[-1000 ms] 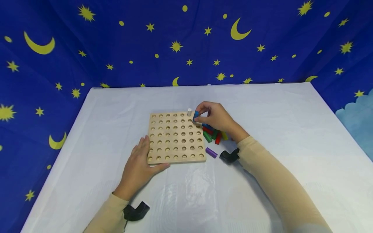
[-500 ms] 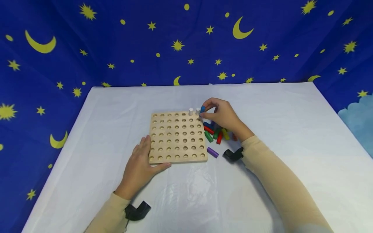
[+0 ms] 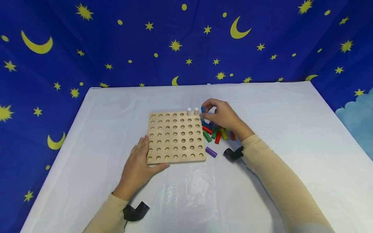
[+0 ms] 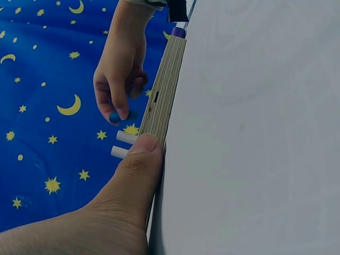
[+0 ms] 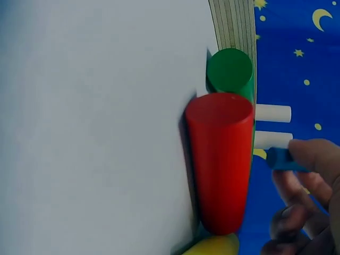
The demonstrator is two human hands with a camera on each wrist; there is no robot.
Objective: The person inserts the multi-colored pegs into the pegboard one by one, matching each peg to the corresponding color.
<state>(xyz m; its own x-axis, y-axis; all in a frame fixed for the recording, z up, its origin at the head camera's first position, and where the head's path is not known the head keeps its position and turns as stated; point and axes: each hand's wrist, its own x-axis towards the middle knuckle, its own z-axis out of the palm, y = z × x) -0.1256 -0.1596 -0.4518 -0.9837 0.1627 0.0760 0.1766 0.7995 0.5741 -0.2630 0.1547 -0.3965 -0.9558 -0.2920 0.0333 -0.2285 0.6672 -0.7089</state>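
Note:
A wooden board (image 3: 171,137) with rows of round holes lies flat on the table. Two white pegs (image 3: 189,111) stand upright at its far right corner. My left hand (image 3: 135,170) rests against the board, fingers along the left side and thumb at the near edge. Just right of the white pegs, my right hand (image 3: 222,114) pinches a blue peg (image 5: 281,159) between thumb and fingers, apart from the board. In the left wrist view the left thumb (image 4: 139,164) touches the board's edge, with the blue peg (image 4: 115,117) beyond.
Loose pegs lie beside the board's right side: red (image 3: 218,138), green (image 3: 207,136), yellow (image 3: 223,134), blue and orange-red. A purple peg (image 3: 211,152) lies nearer. Starry blue cloth (image 3: 186,42) hangs behind the white table (image 3: 262,103).
My right hand has moved right and slightly away with the blue peg, off the board's corner. A second white peg now shows. The left hand stays where it was.

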